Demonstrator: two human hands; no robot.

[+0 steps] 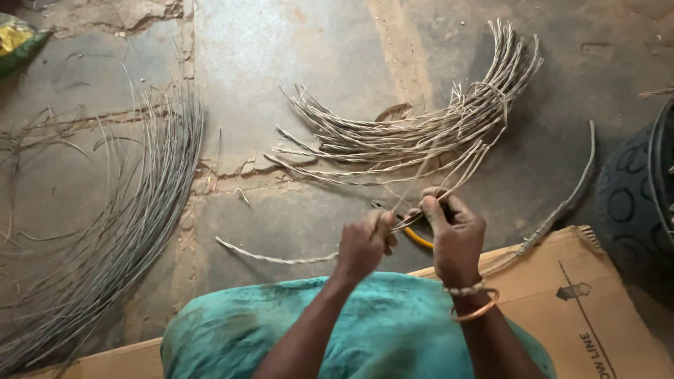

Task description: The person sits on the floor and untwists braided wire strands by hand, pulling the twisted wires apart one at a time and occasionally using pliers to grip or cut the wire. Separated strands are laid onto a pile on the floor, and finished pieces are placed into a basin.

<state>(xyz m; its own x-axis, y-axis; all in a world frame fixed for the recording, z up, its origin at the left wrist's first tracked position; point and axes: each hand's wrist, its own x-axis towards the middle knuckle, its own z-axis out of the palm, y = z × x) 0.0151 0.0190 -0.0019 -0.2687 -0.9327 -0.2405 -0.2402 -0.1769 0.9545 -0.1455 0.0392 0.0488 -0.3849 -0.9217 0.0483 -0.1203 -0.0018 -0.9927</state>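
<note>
Centrally, the left hand [364, 245] and right hand [455, 235] are each pinching, in a closed grip, the ends of pale strands [449, 175] rising from a tied reed bundle [421, 130] lying on the cracked floor [281, 56]. Leftward, a loose grey fibre sheaf [133, 224] is fanning out; a twisted cord [267, 257] is lying below the hands, beside flattened cardboard [562, 281].

both forearms reach forward, close together. the left hand [364, 243] is curled into a fist, the right hand [455, 228] pinched shut with thumb raised, wrist bangled.
</note>
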